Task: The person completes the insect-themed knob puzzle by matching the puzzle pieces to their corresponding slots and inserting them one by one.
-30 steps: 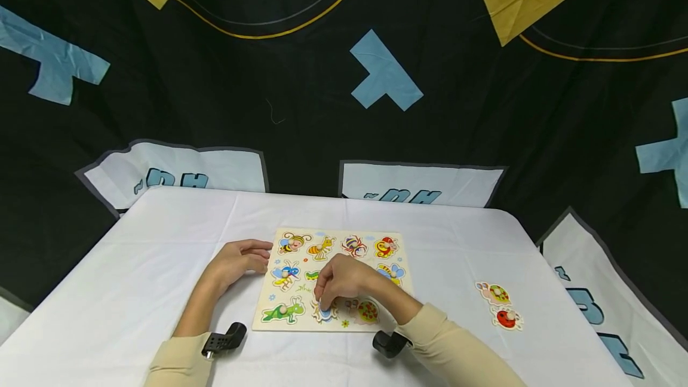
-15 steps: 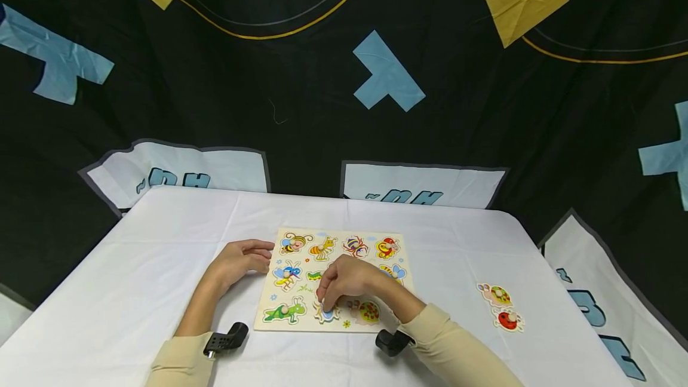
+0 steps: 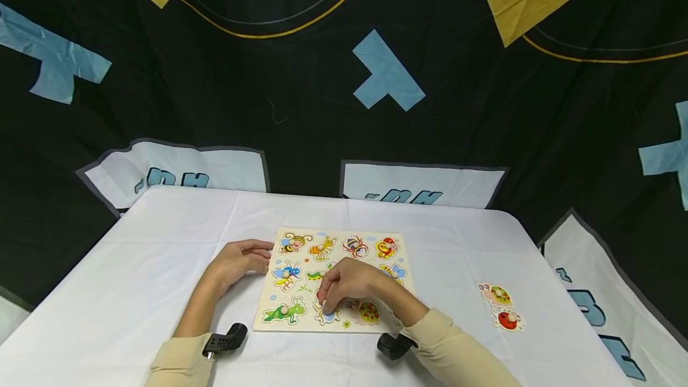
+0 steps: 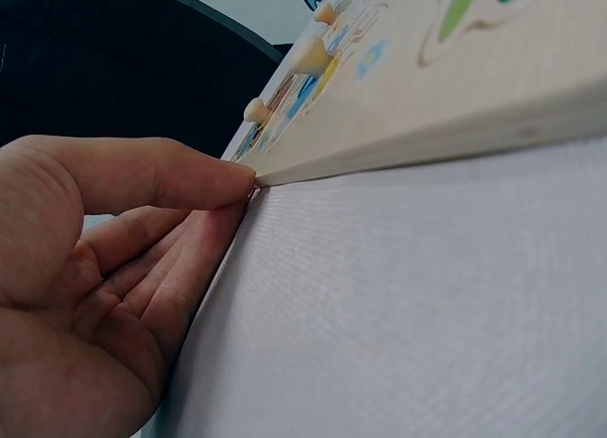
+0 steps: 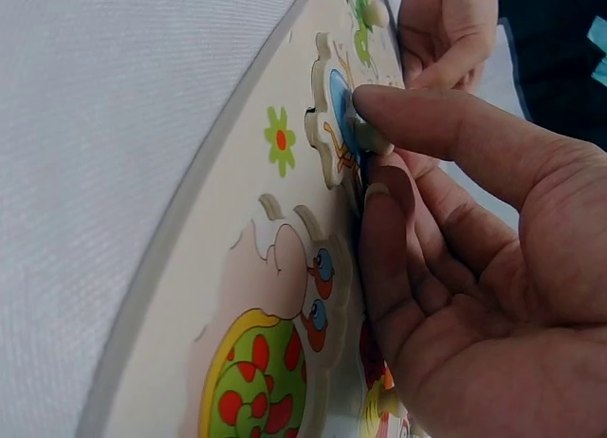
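Observation:
A wooden insect peg puzzle board (image 3: 266, 303) lies on the white table. My right hand (image 3: 349, 282) is over its front middle, pinching the small wooden knob (image 5: 375, 139) of a blue-bodied bug piece (image 5: 340, 111) between thumb and fingers. That piece's edge stands slightly above the board in the right wrist view; the fingers hide part of it. My left hand (image 3: 239, 264) rests at the board's left edge, thumb tip touching the edge, fingers loosely bent on the cloth. Right of the bug is the snail recess (image 5: 256, 362), with a snail printed inside.
A loose snail piece (image 3: 494, 295) and a red ladybug piece (image 3: 507, 319) lie on the table right of the board. Several knobbed pieces, such as the green grasshopper (image 3: 283, 311) and the bee (image 3: 292, 243), sit in the board. A black curtain (image 3: 301, 136) hangs behind.
My right hand has shifted very slightly at the bug piece, still holding its knob. The left hand stays at the board's edge.

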Demonstrator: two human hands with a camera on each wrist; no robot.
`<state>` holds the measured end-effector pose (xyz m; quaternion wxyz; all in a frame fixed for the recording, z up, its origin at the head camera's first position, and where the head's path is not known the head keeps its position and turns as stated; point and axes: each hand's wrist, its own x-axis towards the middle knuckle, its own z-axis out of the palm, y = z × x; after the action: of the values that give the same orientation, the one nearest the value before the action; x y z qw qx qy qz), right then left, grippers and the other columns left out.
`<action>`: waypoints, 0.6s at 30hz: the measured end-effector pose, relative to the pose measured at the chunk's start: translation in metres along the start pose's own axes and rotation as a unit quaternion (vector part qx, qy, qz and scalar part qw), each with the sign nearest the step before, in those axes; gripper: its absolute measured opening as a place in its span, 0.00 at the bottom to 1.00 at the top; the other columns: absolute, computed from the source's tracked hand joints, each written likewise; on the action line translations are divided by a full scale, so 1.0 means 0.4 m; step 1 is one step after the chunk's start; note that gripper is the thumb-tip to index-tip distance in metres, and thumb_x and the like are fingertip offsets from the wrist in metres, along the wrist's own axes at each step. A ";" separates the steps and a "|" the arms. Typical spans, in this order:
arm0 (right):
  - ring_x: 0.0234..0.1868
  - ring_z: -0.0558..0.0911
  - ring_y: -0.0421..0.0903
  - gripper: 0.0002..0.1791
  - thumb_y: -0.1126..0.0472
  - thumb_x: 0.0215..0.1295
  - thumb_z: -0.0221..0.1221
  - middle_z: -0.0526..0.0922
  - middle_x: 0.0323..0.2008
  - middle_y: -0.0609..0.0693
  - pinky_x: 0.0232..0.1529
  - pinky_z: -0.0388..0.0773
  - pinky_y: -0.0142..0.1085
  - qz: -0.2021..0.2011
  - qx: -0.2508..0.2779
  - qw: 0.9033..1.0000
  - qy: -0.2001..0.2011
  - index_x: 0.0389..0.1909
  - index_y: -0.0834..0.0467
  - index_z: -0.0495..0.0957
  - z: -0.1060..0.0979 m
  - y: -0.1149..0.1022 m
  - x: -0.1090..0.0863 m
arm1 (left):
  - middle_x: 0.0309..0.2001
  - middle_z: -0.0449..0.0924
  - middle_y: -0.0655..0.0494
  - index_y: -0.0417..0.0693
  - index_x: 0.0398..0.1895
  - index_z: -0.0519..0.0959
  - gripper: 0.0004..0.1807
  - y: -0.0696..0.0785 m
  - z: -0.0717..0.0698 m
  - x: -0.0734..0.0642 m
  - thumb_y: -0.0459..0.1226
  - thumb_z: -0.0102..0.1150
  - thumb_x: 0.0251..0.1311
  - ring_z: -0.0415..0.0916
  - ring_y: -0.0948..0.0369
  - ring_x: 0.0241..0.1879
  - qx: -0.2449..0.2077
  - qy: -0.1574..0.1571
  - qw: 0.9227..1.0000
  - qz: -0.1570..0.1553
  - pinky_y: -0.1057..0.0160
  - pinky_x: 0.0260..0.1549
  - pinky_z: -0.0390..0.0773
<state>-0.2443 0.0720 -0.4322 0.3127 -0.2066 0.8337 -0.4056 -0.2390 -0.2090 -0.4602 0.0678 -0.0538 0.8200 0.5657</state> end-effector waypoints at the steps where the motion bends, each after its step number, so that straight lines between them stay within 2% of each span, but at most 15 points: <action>1: 0.22 0.76 0.37 0.08 0.69 0.44 0.75 0.84 0.20 0.44 0.24 0.68 0.29 -0.001 0.002 1.000 -0.002 0.25 0.56 0.87 0.000 0.001 0.000 | 0.50 0.85 0.44 0.36 0.62 0.78 0.33 0.000 0.000 0.000 0.28 0.68 0.46 0.83 0.61 0.42 -0.001 0.001 1.000 0.000 0.67 0.42 0.77; 5: 0.21 0.75 0.37 0.08 0.69 0.45 0.75 0.85 0.19 0.45 0.21 0.63 0.29 -0.009 0.009 1.000 -0.007 0.26 0.57 0.87 0.001 0.005 -0.001 | 0.50 0.85 0.44 0.36 0.62 0.78 0.33 -0.001 0.001 -0.001 0.28 0.68 0.46 0.83 0.61 0.42 0.000 0.002 1.000 -0.001 0.68 0.42 0.77; 11: 0.22 0.77 0.37 0.08 0.69 0.46 0.75 0.85 0.20 0.45 0.25 0.68 0.29 -0.015 0.010 1.000 -0.010 0.26 0.57 0.87 0.000 0.009 -0.002 | 0.50 0.85 0.44 0.36 0.62 0.77 0.33 -0.002 0.003 -0.002 0.28 0.68 0.46 0.83 0.61 0.42 -0.002 0.001 1.000 -0.002 0.68 0.41 0.77; 18: 0.22 0.76 0.37 0.08 0.67 0.46 0.75 0.84 0.20 0.44 0.27 0.68 0.30 -0.020 0.002 1.000 -0.008 0.27 0.56 0.87 -0.001 0.011 -0.001 | 0.49 0.85 0.44 0.36 0.61 0.78 0.33 0.001 0.001 0.000 0.28 0.68 0.46 0.83 0.62 0.41 0.002 0.002 1.000 0.001 0.68 0.41 0.77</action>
<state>-0.2447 0.0751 -0.4354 0.3116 -0.2258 0.8261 -0.4116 -0.2391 -0.2084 -0.4601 0.0657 -0.0536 0.8215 0.5638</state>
